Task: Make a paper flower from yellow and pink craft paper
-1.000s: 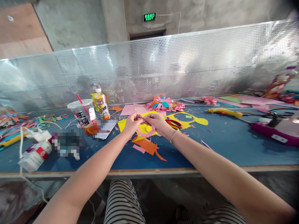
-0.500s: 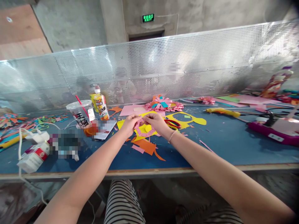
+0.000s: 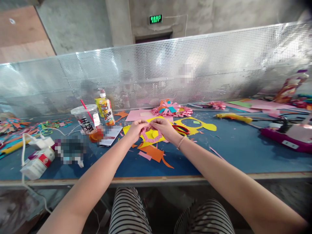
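Blue table (image 3: 231, 152) is littered with paper scraps, with a perforated metal screen (image 3: 219, 65) behind it at 12 o'clock. Left hand (image 3: 135, 129) and right hand (image 3: 163, 127) meet mid-table, arms stretched out, each pinching the pink fringed paper ring (image 3: 152, 137) over yellow paper (image 3: 151, 134).

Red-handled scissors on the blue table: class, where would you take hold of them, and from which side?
Probably by the red handle loops, from above and from the right. They lie flat beside the right hand, over yellow paper; the blades run under that hand, hidden, so the loops are the only free part.
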Available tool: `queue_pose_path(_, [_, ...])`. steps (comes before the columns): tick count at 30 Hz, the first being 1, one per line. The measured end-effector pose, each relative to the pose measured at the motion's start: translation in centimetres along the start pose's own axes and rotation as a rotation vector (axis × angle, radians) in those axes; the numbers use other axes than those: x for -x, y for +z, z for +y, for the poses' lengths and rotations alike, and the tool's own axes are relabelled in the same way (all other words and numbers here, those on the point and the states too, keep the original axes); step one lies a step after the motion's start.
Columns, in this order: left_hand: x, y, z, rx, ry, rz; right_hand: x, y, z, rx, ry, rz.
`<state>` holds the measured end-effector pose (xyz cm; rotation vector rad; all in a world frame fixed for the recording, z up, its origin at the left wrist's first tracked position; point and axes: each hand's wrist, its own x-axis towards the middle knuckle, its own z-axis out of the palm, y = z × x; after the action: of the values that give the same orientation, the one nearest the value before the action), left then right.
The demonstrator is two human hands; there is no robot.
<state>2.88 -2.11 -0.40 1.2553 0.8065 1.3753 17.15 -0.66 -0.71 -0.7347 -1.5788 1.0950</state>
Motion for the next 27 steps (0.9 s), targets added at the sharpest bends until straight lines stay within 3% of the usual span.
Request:
queue_pose_path(9, [-0.2, -0.2, -0.1, -0.08, 0.049, 0.02, -0.1, 0.1, 0.1, -0.006, 0.015, 0.019])
queue_pose_path(15, [-0.2, -0.2, 0.1, -0.121, 0.058, 0.029, 0.0, 0.2, -0.2, -0.042, 0.016, -0.035])
queue_pose_path(27, [0.0, -0.1, 0.3, -0.208, 0.031, 0.047, -0.4, -0.2, 0.8, -0.009, -0.078, -0.034])
